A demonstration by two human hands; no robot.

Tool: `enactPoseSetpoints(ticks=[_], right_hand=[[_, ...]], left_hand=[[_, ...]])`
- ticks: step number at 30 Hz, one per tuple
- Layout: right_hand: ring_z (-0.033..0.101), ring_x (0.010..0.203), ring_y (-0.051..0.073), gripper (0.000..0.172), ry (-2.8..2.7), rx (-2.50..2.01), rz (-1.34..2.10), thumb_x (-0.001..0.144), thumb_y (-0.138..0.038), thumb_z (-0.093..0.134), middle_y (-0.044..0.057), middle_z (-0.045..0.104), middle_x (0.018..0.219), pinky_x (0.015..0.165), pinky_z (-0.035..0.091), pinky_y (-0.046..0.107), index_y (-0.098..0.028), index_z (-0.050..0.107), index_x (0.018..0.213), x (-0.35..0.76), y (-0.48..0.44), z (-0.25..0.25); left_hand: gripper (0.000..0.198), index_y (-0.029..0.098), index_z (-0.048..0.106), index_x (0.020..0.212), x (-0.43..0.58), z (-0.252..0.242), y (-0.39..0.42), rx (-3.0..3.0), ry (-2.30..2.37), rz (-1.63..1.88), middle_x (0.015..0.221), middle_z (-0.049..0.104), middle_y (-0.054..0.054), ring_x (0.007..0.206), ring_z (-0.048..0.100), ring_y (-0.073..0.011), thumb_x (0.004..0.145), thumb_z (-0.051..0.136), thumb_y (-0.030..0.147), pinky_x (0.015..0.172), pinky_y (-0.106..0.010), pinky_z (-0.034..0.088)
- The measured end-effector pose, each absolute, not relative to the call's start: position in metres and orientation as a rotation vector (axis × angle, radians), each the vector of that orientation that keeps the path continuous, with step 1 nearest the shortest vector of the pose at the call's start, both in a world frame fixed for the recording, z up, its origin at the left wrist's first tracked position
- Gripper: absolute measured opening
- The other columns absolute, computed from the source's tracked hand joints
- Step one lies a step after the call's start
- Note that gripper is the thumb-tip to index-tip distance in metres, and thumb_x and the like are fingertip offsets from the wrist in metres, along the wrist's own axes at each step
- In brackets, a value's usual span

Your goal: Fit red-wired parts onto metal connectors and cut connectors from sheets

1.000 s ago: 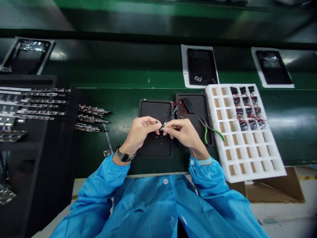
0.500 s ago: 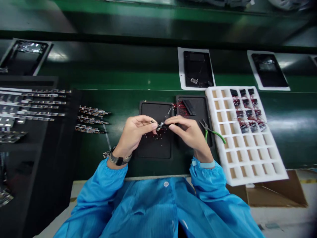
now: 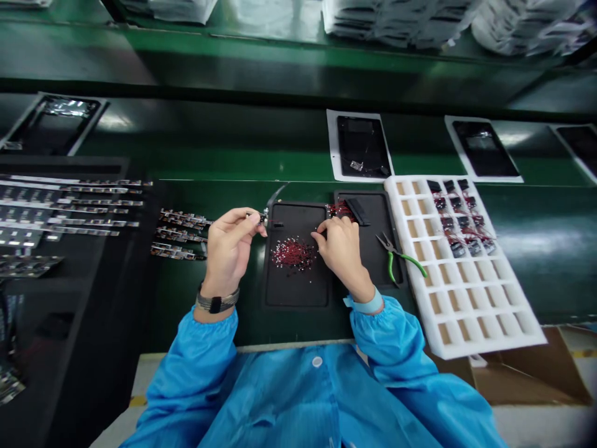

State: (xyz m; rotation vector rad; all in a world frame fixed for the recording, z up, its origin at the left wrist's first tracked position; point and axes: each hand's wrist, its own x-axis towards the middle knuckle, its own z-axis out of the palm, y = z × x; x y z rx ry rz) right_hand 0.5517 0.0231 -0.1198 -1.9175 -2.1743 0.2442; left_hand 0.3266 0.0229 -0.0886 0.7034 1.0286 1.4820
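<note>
My left hand [image 3: 231,244] is closed in a pinch on a small metal part with a thin dark strip [image 3: 271,202] curving up from it, just left of the left black tray [image 3: 295,289]. My right hand [image 3: 339,247] rests with curled fingers at that tray's right edge, fingertips beside a heap of small red wired pieces [image 3: 293,254]. Whether the right fingers hold anything is hidden. A second black tray [image 3: 373,239] to the right carries red wires and a black comb-like part [image 3: 357,211].
Green-handled pliers [image 3: 397,254] lie between the right tray and a white foam grid tray [image 3: 466,292] with black wired parts in its far cells. Strips of small boards [image 3: 180,233] lie left. Black panels on white sheets [image 3: 359,146] sit on the green conveyor behind.
My hands have separated: the left carried the small part away to the left, the right dropped to the tray's right edge. The red heap is now uncovered. The view tilted upward.
</note>
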Motion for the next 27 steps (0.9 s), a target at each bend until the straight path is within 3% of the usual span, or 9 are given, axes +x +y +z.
enactPoseSetpoints(ticks=[7,10,13,15,22,27], right_hand=[[0.057,0.098,0.033,0.014,-2.179,-1.875,0.344,0.098,-0.016,0.054,0.016,0.071,0.099,0.084,0.036,0.043,-0.018,0.064,0.088,0.541,0.022,-0.115],[0.062,0.091,0.028,0.012,-2.026,-1.698,0.654,0.102,-0.019,0.051,0.01,0.074,0.094,0.084,0.04,0.039,-0.02,0.059,0.092,0.546,0.022,-0.111],[0.067,0.077,0.021,0.007,-1.842,-1.523,0.975,0.104,-0.025,0.054,0.003,0.078,0.085,0.081,0.044,0.034,-0.021,0.06,0.102,0.552,0.025,-0.109],[0.07,0.077,0.02,0.011,-1.763,-1.471,1.069,0.102,-0.03,0.059,0.003,0.082,0.087,0.081,0.046,0.033,-0.021,0.062,0.108,0.555,0.026,-0.109],[0.072,0.073,0.02,0.023,-1.561,-1.358,1.261,0.097,-0.04,0.07,0.008,0.083,0.088,0.065,0.046,0.03,-0.017,0.07,0.094,0.557,0.025,-0.1],[0.067,0.062,0.016,0.025,-1.486,-1.291,1.352,0.095,-0.042,0.074,0.006,0.08,0.081,0.059,0.047,0.029,-0.017,0.073,0.094,0.561,0.02,-0.09]], left_hand=[[0.018,0.017,0.077,0.084,0.327,-0.09,0.022,0.693,1.051,1.458,0.079,0.071,-0.002,0.067,0.064,-0.0119,0.073,0.089,0.026,0.068,-0.027,0.055],[0.018,0.017,0.077,0.087,0.326,-0.09,0.022,0.728,1.052,1.49,0.088,0.074,-0.003,0.074,0.068,-0.013,0.076,0.088,0.026,0.073,-0.027,0.057],[0.019,0.017,0.074,0.091,0.326,-0.089,0.022,0.747,1.016,1.489,0.098,0.077,-0.007,0.09,0.074,-0.0193,0.08,0.087,0.027,0.08,-0.031,0.059],[0.02,0.017,0.072,0.092,0.327,-0.088,0.022,0.745,1.002,1.481,0.098,0.078,-0.008,0.094,0.075,-0.0213,0.082,0.086,0.027,0.083,-0.033,0.06],[0.012,0.019,0.079,0.091,0.329,-0.092,0.021,0.83,1.056,1.511,0.092,0.076,-0.004,0.089,0.072,-0.0152,0.083,0.086,0.024,0.092,-0.029,0.057],[0.007,0.021,0.081,0.089,0.33,-0.089,0.018,0.855,1.01,1.492,0.1,0.075,-0.004,0.084,0.07,-0.0142,0.084,0.084,0.024,0.082,-0.028,0.058]])
